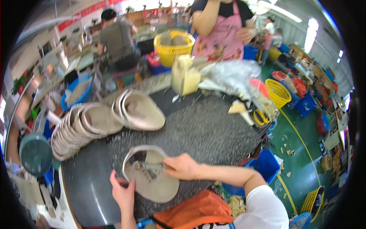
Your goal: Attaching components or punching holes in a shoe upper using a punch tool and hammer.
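Right hand [182, 166] closed on a slim blurred item [150, 166] over the beige shoe upper [158, 191]. Left hand [124, 192] beside that upper, thumb and fingers spread.

Beige shoe upper [158, 185], rounded toe [164, 195] nearest

White short sleeve [265, 209] at 5 o'clock; orange apron [198, 210] at 6; blue strap [145, 223] near 7; left hand [123, 191], right hand [183, 166] bare.

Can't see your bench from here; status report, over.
Left hand open beside beige shoe; right hand at its right edge, grip unclear. Shoe on dark tabletop. Stacked shoes upper left, clear of both hands.
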`<action>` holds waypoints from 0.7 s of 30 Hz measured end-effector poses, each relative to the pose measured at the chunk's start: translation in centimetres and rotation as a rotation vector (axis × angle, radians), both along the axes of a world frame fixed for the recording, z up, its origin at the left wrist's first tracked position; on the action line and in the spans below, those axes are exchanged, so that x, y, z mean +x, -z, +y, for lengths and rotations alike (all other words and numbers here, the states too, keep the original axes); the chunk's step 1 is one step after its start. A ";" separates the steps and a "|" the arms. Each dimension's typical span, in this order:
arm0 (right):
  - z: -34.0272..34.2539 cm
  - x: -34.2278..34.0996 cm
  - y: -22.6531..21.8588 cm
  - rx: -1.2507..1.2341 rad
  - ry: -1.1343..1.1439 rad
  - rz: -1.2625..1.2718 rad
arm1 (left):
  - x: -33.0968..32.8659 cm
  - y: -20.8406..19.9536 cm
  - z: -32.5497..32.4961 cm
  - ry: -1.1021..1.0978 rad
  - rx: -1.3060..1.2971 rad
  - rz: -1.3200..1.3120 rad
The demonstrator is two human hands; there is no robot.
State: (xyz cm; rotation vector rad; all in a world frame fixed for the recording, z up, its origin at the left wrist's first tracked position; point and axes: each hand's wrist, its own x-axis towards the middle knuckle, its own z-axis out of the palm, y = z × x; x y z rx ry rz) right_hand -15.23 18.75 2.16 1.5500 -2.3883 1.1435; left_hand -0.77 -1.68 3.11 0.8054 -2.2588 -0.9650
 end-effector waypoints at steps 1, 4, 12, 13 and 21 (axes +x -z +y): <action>0.5 0.2 -0.6 -0.071 0.035 -0.064 | 0.2 2.3 -1.2 0.057 0.228 0.126; 2.5 -0.8 -0.4 -0.250 0.213 -0.135 | 0.0 6.4 -7.4 0.004 0.201 0.297; 4.5 -5.5 1.7 -0.229 0.519 -0.152 | -1.0 -3.8 -16.1 -0.207 -0.498 0.102; 3.8 -5.5 1.0 -0.308 0.502 -0.155 | -3.2 -5.6 -13.2 -0.067 -0.055 0.232; 4.7 -5.1 1.1 -0.286 0.510 -0.223 | -23.0 1.1 -2.0 0.089 0.091 0.033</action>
